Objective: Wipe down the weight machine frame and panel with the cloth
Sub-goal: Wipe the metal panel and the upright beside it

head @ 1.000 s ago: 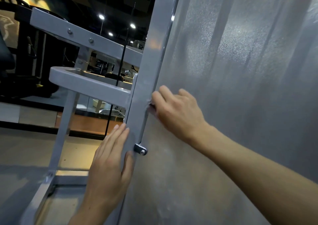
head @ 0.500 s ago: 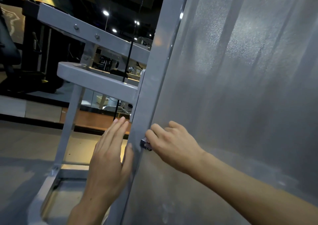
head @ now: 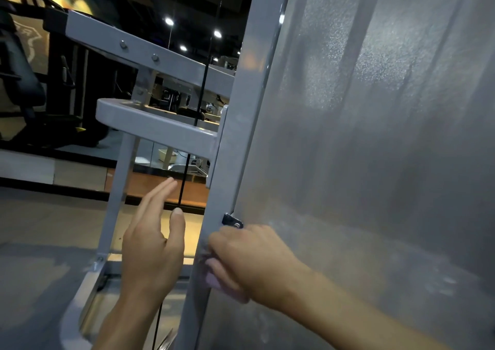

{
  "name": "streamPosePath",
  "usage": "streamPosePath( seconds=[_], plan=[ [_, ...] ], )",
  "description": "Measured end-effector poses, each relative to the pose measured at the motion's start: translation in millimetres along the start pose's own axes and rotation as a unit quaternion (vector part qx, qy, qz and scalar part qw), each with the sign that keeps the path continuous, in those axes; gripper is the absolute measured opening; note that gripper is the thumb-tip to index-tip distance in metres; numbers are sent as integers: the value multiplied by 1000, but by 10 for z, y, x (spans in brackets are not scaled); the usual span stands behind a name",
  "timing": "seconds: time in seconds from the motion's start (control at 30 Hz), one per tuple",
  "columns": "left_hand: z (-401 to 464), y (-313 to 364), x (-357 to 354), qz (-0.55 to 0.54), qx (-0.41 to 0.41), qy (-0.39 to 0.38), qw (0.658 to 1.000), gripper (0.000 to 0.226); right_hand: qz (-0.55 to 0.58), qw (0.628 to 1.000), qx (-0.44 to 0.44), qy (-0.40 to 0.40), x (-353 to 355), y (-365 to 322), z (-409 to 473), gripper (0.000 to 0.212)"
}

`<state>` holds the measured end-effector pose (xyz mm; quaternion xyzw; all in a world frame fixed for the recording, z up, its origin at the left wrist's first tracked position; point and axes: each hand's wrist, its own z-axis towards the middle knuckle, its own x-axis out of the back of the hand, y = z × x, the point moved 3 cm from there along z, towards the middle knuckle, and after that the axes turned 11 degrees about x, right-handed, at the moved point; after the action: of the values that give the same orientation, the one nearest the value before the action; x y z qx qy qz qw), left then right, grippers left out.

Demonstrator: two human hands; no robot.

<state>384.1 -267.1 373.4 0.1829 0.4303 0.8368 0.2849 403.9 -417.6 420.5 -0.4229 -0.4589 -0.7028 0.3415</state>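
Observation:
The grey upright of the weight machine frame (head: 241, 108) runs from top to bottom, with the frosted grey panel (head: 375, 135) to its right. My right hand (head: 249, 261) is curled against the lower upright, just below a small black bracket with a bolt (head: 232, 222). A bit of pale lilac cloth (head: 211, 280) peeks out under its fingers; most of the cloth is hidden. My left hand (head: 152, 250) hovers left of the upright with straight fingers, touching nothing.
A grey crossbar (head: 155, 130) and a bolted upper bar (head: 139, 52) jut left from the upright. A thin black cable (head: 199, 95) hangs beside it. The machine's base rail (head: 80, 296) lies on the floor at lower left. Dark gym equipment stands at far left.
My right hand has slid down the upright, from above the bracket to below it. My left hand has lifted off the upright and moved left.

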Motion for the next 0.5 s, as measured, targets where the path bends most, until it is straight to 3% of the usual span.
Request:
streamPosePath(
  seconds=[0.1,0.2,0.37,0.43,0.5],
  plan=[
    [7,-35,4,-27,12,-28,999,25,92,986,-113,85,42,79,-256,21],
    [16,-49,-23,-81,54,-109,989,16,207,937,-229,161,-68,83,-423,18],
    [-112,13,-108,-99,162,-370,909,42,483,738,-362,302,-191,10,-583,15],
    [-193,43,-133,-81,184,-449,871,50,537,683,-366,333,-219,-57,-585,12],
    [-236,60,-168,-86,202,-474,852,45,579,635,-362,360,-250,-111,-573,11]
  ],
)
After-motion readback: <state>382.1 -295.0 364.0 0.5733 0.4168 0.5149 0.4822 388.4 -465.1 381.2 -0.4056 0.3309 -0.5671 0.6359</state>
